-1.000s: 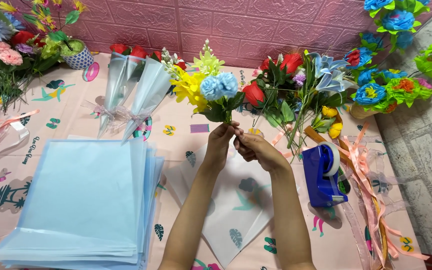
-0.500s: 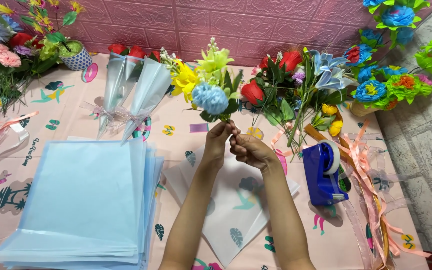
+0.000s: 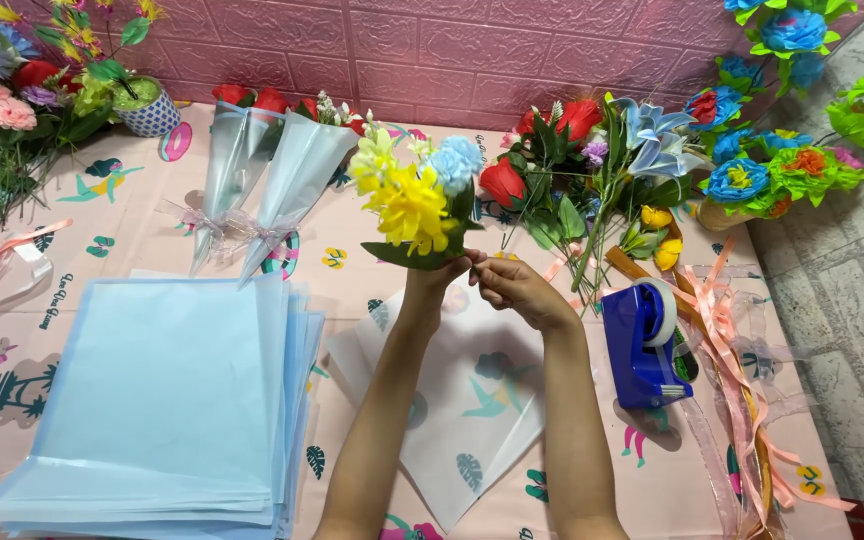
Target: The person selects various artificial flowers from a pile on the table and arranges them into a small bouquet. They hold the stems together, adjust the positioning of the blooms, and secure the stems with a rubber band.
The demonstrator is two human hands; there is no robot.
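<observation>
My left hand point(image 3: 434, 281) grips the stems of a small bunch of artificial flowers point(image 3: 414, 197): yellow, pale green and light blue blooms, held upright over the table. My right hand point(image 3: 508, 285) pinches at the base of the bunch beside the left hand, fingers closed on the stems. Under my forearms lies a single clear wrapping sheet point(image 3: 472, 400) on the pink patterned tablecloth point(image 3: 122, 230).
A stack of light blue wrapping sheets point(image 3: 167, 400) lies at left. Two wrapped cone bouquets point(image 3: 262, 180) rest behind it. Loose artificial flowers point(image 3: 592, 160) are piled at the back right, with a blue tape dispenser point(image 3: 642, 345) and peach ribbons point(image 3: 737, 400) at right. More flowers point(image 3: 22, 90) stand at far left.
The bunch has turned in my hands: the yellow bloom now faces front and the blue one sits behind. Both hands stay at the stems.
</observation>
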